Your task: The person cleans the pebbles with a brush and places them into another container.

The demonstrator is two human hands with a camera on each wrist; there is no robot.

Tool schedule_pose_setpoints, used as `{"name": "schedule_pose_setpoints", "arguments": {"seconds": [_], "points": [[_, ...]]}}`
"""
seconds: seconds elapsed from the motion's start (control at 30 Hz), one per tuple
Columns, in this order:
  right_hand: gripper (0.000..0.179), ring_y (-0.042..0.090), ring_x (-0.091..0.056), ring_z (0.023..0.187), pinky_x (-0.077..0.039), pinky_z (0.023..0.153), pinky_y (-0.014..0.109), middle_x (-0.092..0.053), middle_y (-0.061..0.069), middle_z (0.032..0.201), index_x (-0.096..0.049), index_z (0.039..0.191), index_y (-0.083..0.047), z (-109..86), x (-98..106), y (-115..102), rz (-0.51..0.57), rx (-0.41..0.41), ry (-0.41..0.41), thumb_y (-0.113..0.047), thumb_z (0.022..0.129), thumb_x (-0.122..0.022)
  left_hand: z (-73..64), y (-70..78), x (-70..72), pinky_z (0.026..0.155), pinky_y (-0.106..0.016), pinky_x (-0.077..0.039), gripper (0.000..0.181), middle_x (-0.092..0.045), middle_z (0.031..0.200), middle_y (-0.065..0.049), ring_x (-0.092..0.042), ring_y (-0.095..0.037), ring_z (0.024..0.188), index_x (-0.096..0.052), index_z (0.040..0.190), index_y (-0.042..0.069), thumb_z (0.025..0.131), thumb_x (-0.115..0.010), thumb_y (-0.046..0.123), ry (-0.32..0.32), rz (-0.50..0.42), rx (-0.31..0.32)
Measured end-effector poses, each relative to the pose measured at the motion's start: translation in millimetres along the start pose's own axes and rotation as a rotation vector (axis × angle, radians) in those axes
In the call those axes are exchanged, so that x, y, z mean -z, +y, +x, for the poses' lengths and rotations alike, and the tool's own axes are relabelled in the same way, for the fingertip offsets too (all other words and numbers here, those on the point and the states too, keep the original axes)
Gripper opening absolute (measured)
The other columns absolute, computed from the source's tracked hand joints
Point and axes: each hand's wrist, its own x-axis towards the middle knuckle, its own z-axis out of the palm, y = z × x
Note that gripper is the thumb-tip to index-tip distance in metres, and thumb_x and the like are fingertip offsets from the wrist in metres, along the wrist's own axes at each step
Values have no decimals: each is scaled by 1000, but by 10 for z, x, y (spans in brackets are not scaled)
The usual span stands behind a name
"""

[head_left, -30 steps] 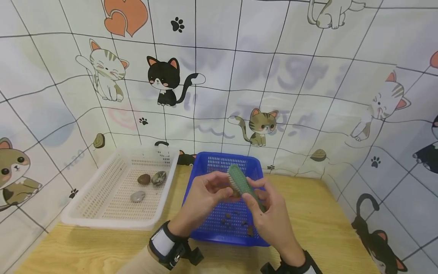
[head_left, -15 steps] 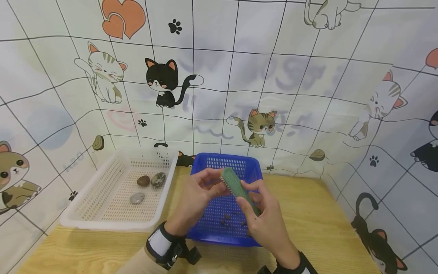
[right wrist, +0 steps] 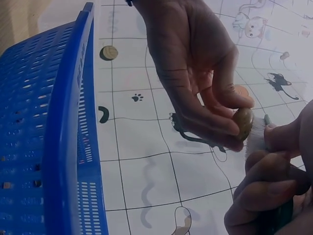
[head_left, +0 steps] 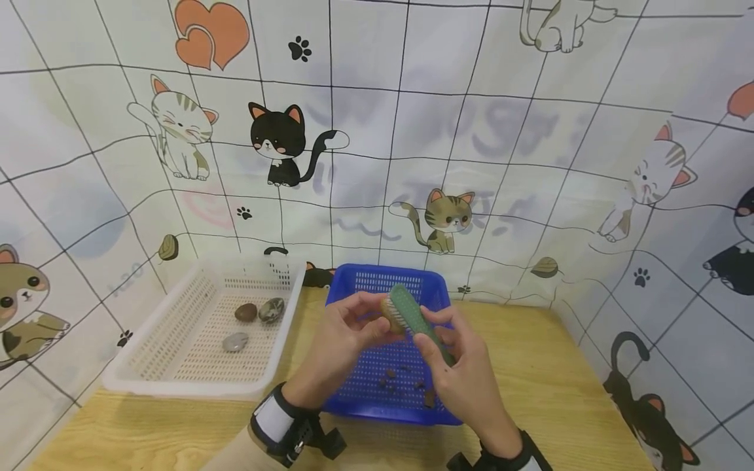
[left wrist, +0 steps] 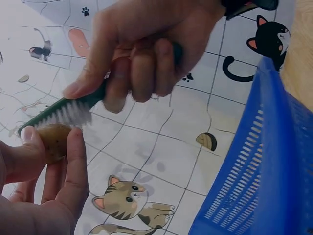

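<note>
A yellowish-brown stone point(left wrist: 55, 141) is pinched between the thumb and fingers of my left hand point(head_left: 347, 337), above the blue basket. My right hand point(head_left: 465, 366) grips the handle of a green brush point(head_left: 410, 313). Its pale bristles point(left wrist: 71, 115) touch or nearly touch the stone's upper side in the left wrist view. From the right wrist, the stone point(right wrist: 243, 123) shows at the left hand's fingertips, with the bristles against it. Much of the stone is hidden by fingers and brush in the head view.
Under the hands stands a blue basket point(head_left: 377, 412) with several small brown bits point(head_left: 391, 374) in it. To its left, a white basket point(head_left: 188, 390) holds a brown stone point(head_left: 245, 313), a patterned stone point(head_left: 271, 311) and a grey stone point(head_left: 235, 342). A cat-print sheet point(head_left: 365, 131) covers the walls behind.
The brush shifted left and its head covered the stone half a second ago; now it is back to the right, with the stone showing beside the bristles. Both hands keep their hold.
</note>
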Motion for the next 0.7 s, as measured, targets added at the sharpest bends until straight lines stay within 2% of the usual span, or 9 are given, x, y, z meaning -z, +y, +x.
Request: {"name": "schedule_pose_setpoints", "arguments": {"seconds": [0.03, 0.1, 0.17, 0.23, 0.27, 0.4, 0.53, 0.6, 0.7], "points": [[17, 38, -84, 124, -66, 77, 26, -67, 36, 160, -60, 129, 1, 2, -6, -1, 8, -3, -2, 0, 114, -69, 0, 12, 10, 103, -43, -75, 50, -83, 129, -3, -85, -18, 113, -66, 148, -10, 107, -83, 12, 6, -17, -12], [17, 23, -86, 100, -61, 64, 23, -66, 38, 159, -60, 128, 1, 0, -25, -3, 33, -8, -10, 1, 114, -69, -3, 35, 31, 102, -42, -75, 53, -83, 131, -1, -85, -17, 114, -65, 148, -12, 106, -85, 14, 19, -35, -31], [16, 5, -71, 75, -52, 51, 19, -66, 42, 155, -59, 127, 2, -5, -48, -11, 64, -7, -24, 3, 114, -68, -6, 53, 48, 102, -41, -75, 56, -83, 134, 0, -85, -16, 115, -64, 147, -15, 106, -85, 15, 25, -46, -49], [16, -2, -49, 63, -44, 44, 17, -64, 45, 155, -58, 126, 2, -20, -67, -24, 89, -7, -37, 4, 114, -67, -8, 62, 52, 101, -41, -75, 55, -83, 132, 0, -85, -16, 114, -64, 147, -16, 106, -85, 14, 26, -38, -56], [16, -3, -44, 61, -44, 43, 17, -64, 46, 155, -57, 126, 2, -28, -74, -30, 97, -6, -39, 4, 114, -67, -8, 62, 50, 101, -42, -75, 53, -82, 131, 0, -85, -16, 113, -64, 148, -16, 107, -84, 12, 27, -32, -54], [15, -3, -46, 63, -46, 45, 17, -62, 47, 157, -57, 124, 1, -52, -81, -57, 101, 2, -38, 4, 114, -67, -8, 37, 26, 100, -41, -76, 43, -84, 125, -1, -86, -15, 109, -69, 146, -9, 108, -82, 6, 34, 37, -9], [15, -3, -50, 63, -48, 45, 19, -63, 46, 157, -57, 124, 1, -45, -59, -58, 78, 21, -37, 5, 114, -67, -12, -5, -7, 99, -43, -76, 33, -85, 126, -5, -87, -16, 108, -71, 139, -9, 109, -79, 1, -16, 86, 24], [15, -5, -60, 71, -49, 46, 19, -63, 45, 158, -58, 125, 2, -34, -39, -50, 62, 26, -33, 5, 114, -67, -18, -20, -21, 99, -44, -76, 30, -84, 125, -7, -87, -17, 107, -70, 137, -11, 110, -77, -1, -46, 81, 28], [15, -1, -75, 89, -51, 48, 21, -64, 41, 159, -59, 127, 1, -20, 3, -36, 34, 15, -25, 3, 115, -67, -22, -36, -40, 99, -44, -76, 28, -82, 125, -6, -87, -16, 108, -69, 136, -13, 110, -75, -4, -65, 66, 32]]}}
